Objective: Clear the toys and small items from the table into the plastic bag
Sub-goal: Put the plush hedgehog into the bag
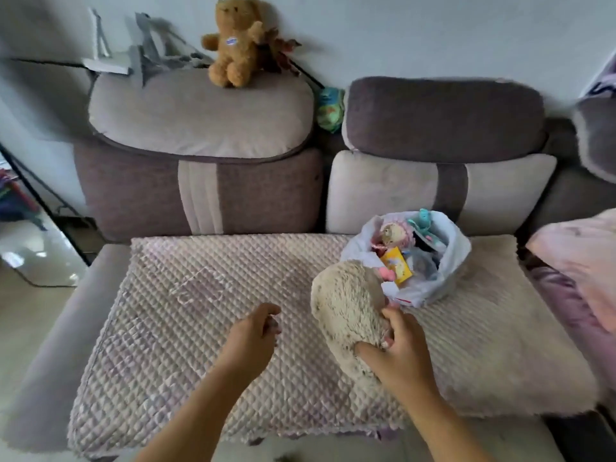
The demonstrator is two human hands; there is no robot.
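Step in hand: moving the cream plush toy (pixel 346 315) toward the plastic bag (pixel 446 281).
Right hand (pixel 400 351): fingers dug into the plush's lower end, holding it just beside the bag's near rim.
Left hand (pixel 256 331): loosely curled, holding nothing, above the quilted cover (pixel 186 328).
Bag: mouth open, already crowded with a doll (pixel 395 233) and a yellow box (pixel 396 266).
Advice: the free hand would best hold the rim wide; feed the plush narrow end first.
Risk: the bulky toy may tip the soft bag.
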